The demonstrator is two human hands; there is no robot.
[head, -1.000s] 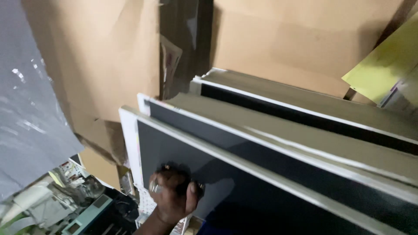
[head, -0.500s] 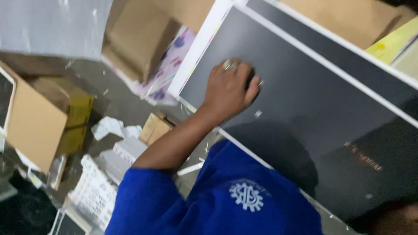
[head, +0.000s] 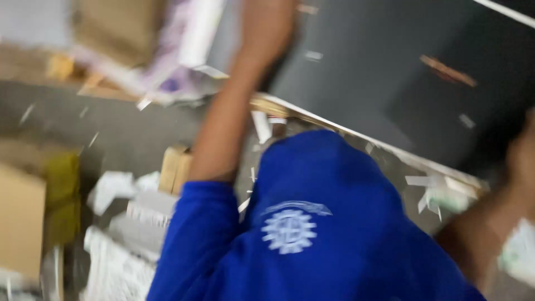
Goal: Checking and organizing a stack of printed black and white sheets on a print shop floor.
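The view is heavily blurred. A large dark flat panel (head: 390,83) with a white lower edge leans across the upper right. My left arm, in a blue sleeve, reaches up, and my left hand (head: 267,28) lies against the panel's left part near the top of the view. Its fingers are too smeared to read. My right hand (head: 524,156) shows only as a blur at the right border, close to the panel's lower corner. My blue shirt (head: 312,234) with a white round emblem fills the bottom centre.
A brown cardboard box (head: 22,217) sits at the left. A small cardboard block (head: 175,167) and white paper scraps (head: 122,245) lie on the grey floor (head: 111,128). More cardboard and a printed sheet (head: 184,61) lean at the upper left.
The camera has swung down and nearer my body. My left hand stays on the dark panel, now higher in view. My right hand has come into view at the right.
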